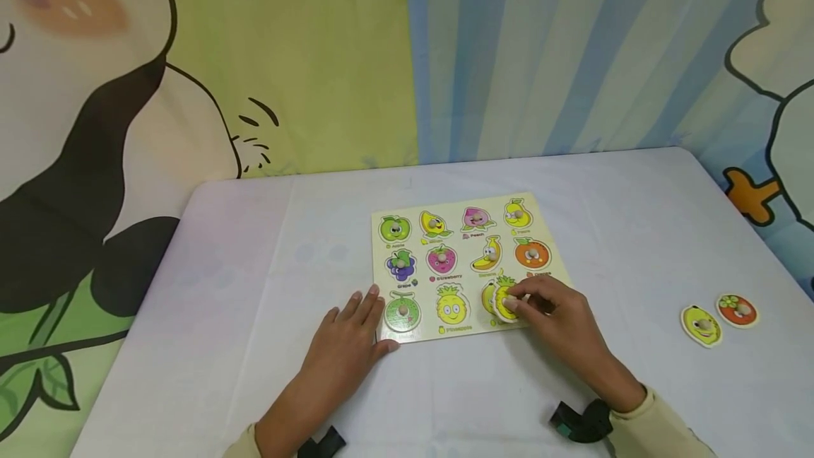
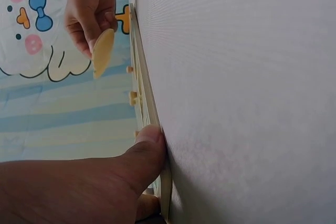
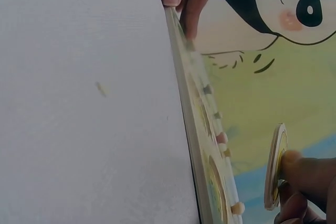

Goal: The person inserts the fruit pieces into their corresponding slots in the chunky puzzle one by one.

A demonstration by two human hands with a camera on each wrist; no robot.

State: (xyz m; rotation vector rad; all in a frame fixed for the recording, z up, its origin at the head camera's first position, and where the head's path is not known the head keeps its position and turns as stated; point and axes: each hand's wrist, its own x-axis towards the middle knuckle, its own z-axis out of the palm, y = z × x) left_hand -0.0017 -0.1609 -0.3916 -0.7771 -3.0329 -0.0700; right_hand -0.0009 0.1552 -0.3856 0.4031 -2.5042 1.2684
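A pineapple puzzle piece (image 1: 504,301) is pinched by its front in my right hand (image 1: 562,313). In both wrist views this piece (image 3: 272,169) is held up off the board, tilted on edge. Beneath it lies the fruit puzzle board (image 1: 427,311), with a printed pineapple (image 1: 451,306) and a partly covered yellow fruit picture (image 1: 487,297) in the near row. My left hand (image 1: 346,338) rests at the board's near left corner, fingers extended. Its thumb (image 2: 149,148) presses the board's edge in the left wrist view.
Knobbed fruit pieces, such as the melon (image 1: 402,312) and the orange (image 1: 532,254), sit in the board. Two loose pieces, one yellow (image 1: 702,326) and one red (image 1: 738,310), lie on the white tablecloth (image 1: 636,246) at right. A cartoon-printed cloth (image 1: 343,55) hangs behind.
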